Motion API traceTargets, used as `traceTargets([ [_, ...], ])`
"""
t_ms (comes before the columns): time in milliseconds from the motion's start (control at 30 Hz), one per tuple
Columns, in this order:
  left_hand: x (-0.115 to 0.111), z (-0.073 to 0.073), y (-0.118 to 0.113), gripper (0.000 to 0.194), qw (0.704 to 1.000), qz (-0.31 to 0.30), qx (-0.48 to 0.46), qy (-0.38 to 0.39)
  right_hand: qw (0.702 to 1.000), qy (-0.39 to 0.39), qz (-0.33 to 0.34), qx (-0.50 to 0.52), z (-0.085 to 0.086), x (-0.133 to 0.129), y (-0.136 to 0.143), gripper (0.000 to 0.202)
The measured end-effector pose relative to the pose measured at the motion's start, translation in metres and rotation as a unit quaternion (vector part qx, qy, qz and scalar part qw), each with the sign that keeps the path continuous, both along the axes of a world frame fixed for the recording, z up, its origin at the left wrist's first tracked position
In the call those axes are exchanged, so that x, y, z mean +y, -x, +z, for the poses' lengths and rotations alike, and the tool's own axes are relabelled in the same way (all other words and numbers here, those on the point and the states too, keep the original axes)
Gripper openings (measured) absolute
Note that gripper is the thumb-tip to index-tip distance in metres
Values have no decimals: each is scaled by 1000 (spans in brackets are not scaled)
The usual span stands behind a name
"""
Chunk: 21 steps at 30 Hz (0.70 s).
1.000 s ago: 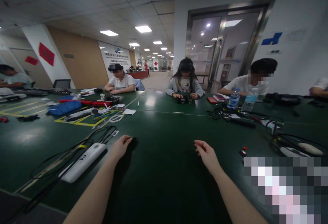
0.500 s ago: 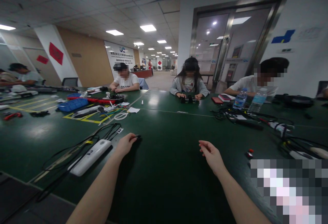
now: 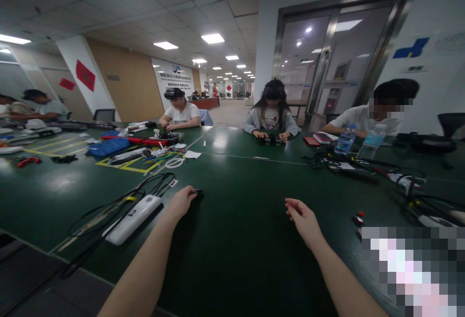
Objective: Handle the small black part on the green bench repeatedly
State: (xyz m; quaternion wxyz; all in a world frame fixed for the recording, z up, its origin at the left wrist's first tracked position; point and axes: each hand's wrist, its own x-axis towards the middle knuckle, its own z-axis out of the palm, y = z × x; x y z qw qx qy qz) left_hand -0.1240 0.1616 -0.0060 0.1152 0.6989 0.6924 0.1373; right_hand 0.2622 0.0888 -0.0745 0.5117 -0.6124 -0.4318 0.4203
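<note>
My left hand (image 3: 183, 200) is closed, thumb and fingertips pinching a small dark object (image 3: 198, 192) low over the green table (image 3: 240, 244). Its kind is too small to tell, and my fingers cover part of it. Across from it, my right hand (image 3: 302, 218) has its fingers curled in together. Whatever lies between those fingers, if anything, is hidden. A wide stretch of tabletop separates the two hands.
Left of my left arm lie a white power bank-like device (image 3: 135, 219) marked 2 and black cables (image 3: 103, 208). Farther back are a blue tray (image 3: 108, 146) and a white cable coil (image 3: 175, 162). Water bottles (image 3: 371, 143) stand at right. Several people sit around the table.
The whole view has shifted a little, so the scene sits slightly farther right. Both hands keep nearly the same pose, and the small dark object stays in my left fingers.
</note>
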Motion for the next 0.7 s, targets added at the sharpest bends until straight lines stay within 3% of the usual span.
traceTargets([
  [333, -1, 1, 3, 15, 1000, -18, 10, -12, 1000, 18, 5, -7, 11, -5, 2, 30],
  [700, -2, 3, 5, 12, 999, -31, 5, -9, 1000, 20, 9, -15, 10, -5, 1, 31],
])
